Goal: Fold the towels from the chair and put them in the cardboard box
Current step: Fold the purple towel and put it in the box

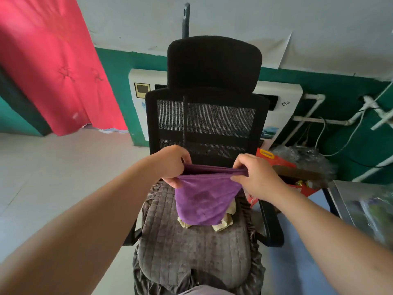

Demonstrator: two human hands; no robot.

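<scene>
A purple towel (202,199) hangs in the air above the seat of a black mesh office chair (204,120). My left hand (173,165) grips its top left edge and my right hand (255,175) grips its top right edge, stretching that edge between them. The towel is doubled over and sags in a pouch. Under it, on the grey quilted seat cushion (191,252), lies a pale yellow towel (222,224), mostly hidden. A red cardboard box (276,162) stands open to the right of the chair, behind my right hand.
A crumpled clear plastic bag (306,158) sits behind the red box. A metal-topped surface (361,205) is at the far right. A white appliance (278,111) and white pipes (314,103) line the green wall. A red curtain (55,67) hangs at left over tiled floor.
</scene>
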